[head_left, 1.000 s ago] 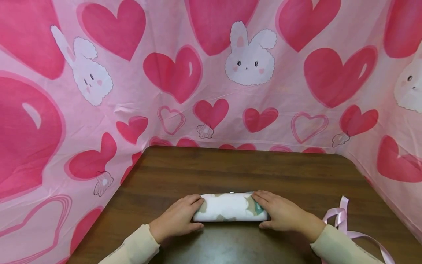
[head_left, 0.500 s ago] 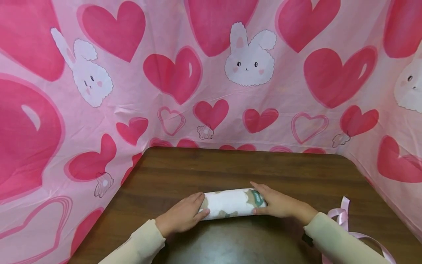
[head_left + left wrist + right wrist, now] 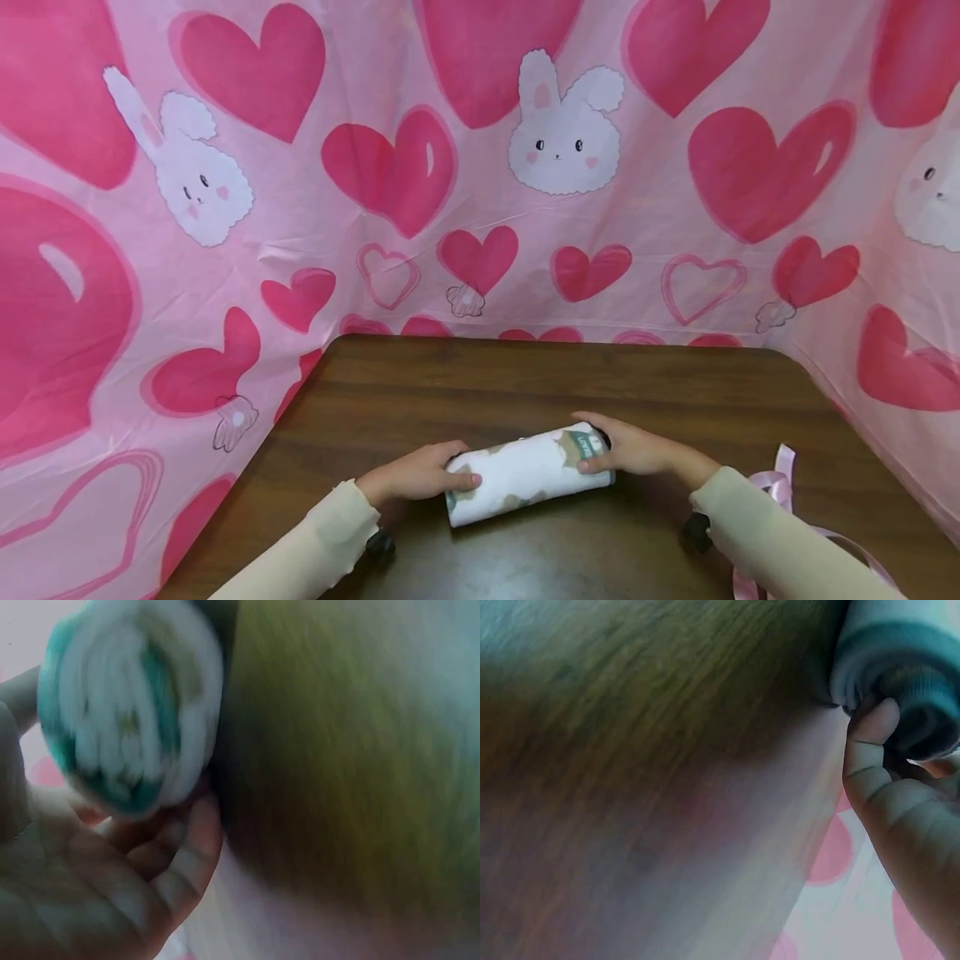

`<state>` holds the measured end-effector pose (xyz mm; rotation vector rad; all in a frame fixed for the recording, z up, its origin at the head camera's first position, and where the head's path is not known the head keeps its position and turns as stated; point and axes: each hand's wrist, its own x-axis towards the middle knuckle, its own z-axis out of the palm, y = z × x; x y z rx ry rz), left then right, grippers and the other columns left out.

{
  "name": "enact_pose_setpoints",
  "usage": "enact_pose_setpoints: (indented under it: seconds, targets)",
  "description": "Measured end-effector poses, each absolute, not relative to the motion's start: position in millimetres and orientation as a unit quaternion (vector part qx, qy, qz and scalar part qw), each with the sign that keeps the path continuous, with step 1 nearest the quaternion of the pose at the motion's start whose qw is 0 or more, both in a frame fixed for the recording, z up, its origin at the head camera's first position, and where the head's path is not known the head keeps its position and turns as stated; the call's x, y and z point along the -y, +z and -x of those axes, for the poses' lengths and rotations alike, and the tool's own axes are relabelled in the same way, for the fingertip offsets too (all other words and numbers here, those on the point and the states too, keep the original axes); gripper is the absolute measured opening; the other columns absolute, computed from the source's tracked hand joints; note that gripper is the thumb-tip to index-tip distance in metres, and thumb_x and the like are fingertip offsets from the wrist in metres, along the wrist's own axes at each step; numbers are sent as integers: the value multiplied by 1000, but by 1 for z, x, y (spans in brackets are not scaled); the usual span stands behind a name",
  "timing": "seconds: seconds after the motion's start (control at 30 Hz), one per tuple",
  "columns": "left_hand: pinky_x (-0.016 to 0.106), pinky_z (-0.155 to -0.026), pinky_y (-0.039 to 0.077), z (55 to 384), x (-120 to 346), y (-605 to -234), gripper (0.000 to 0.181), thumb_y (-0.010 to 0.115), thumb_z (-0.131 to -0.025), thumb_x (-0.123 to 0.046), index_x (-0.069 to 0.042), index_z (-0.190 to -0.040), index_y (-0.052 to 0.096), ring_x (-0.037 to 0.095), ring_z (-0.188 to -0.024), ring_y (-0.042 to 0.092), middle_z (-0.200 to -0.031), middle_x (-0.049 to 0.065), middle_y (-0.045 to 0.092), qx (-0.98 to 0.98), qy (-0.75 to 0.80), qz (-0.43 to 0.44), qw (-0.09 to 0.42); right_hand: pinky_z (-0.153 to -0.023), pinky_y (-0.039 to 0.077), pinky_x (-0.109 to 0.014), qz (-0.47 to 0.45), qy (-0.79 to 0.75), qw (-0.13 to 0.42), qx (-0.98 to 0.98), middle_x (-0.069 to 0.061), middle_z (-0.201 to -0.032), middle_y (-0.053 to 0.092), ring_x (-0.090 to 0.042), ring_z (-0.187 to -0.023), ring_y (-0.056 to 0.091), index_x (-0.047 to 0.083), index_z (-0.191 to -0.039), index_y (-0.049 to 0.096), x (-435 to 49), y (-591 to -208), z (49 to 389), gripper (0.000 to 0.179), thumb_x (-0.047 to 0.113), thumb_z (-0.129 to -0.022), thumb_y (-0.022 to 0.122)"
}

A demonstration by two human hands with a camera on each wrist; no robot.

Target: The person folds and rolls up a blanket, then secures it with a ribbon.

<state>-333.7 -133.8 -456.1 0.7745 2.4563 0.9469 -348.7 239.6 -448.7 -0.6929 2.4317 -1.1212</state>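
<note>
Both hands hold a rolled-up towel (image 3: 517, 475), white with brown and green patches, slanting so its right end lies farther from me. My left hand (image 3: 420, 473) grips the left end, thumb on the near side. In the left wrist view the roll's layered spiral end (image 3: 127, 712) shows white and teal folds above the curled fingers. At the right end, my right hand (image 3: 637, 448) has its thumb over the near side near a green label (image 3: 585, 443). The right wrist view shows a dark, round, ridged piece (image 3: 922, 712) at that end, beside the fingers.
A pink satin ribbon (image 3: 782, 483) lies loosely on the right side of the brown wooden table (image 3: 555, 375), partly behind the right sleeve. Pink cloth (image 3: 480, 192) printed with hearts and rabbits hangs around the table's back and sides.
The towel roll has gone from level to slanted, its left end nearer me and its right end farther away. Both hands moved with it, and its green label turned more into view.
</note>
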Motion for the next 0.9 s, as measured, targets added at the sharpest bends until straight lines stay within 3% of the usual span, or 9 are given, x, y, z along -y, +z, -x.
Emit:
enact_pose_setpoints:
  seconds: [0.17,0.37,0.5,0.63,0.77,0.9]
  targets:
    - [33,-85,44,326,129,-456,45,63,-91,-51,-16,-120,59,10,-95,55,-102,-10,60,-885,315,-291,182,-101,31,-57,218,-416,161,-868,-21,-137,43,-36,-121,41,-1,-148,32,-236,-450,353,76,34,-91,68]
    - [30,-80,45,318,124,-454,38,64,-91,-47,-19,-116,60,8,-87,56,-94,-12,60,-892,296,-300,163,-100,31,-59,214,-404,136,-879,-19,-133,48,-36,-119,44,-1,-145,38,-227,-458,356,66,34,-95,63]
    - [31,-80,47,314,121,-454,44,68,-88,-49,-16,-116,60,8,-88,57,-96,-10,62,-892,301,-287,175,-99,34,-56,199,-403,121,-885,-19,-130,51,-35,-118,46,-1,-143,40,-225,-458,357,66,36,-94,64]
    - [29,-72,47,310,120,-458,41,69,-86,-50,-13,-105,65,7,-79,56,-86,-10,61,-883,319,-280,198,-83,49,-48,164,-419,118,-885,-16,-118,58,-30,-103,55,-2,-133,52,-226,-458,358,57,39,-94,64]
    - [24,-55,40,305,118,-461,29,69,-87,-46,-18,-82,66,6,-61,48,-66,-11,53,-864,351,-288,218,-63,55,-43,117,-477,167,-855,-12,-105,60,-24,-88,57,-2,-118,61,-229,-459,359,46,38,-96,61]
    - [22,-48,35,298,114,-462,29,69,-88,-43,-20,-72,63,4,-52,43,-58,-13,47,-856,364,-295,216,-64,56,-45,89,-507,186,-837,-11,-102,60,-24,-88,57,-1,-114,64,-229,-459,358,45,40,-95,61]
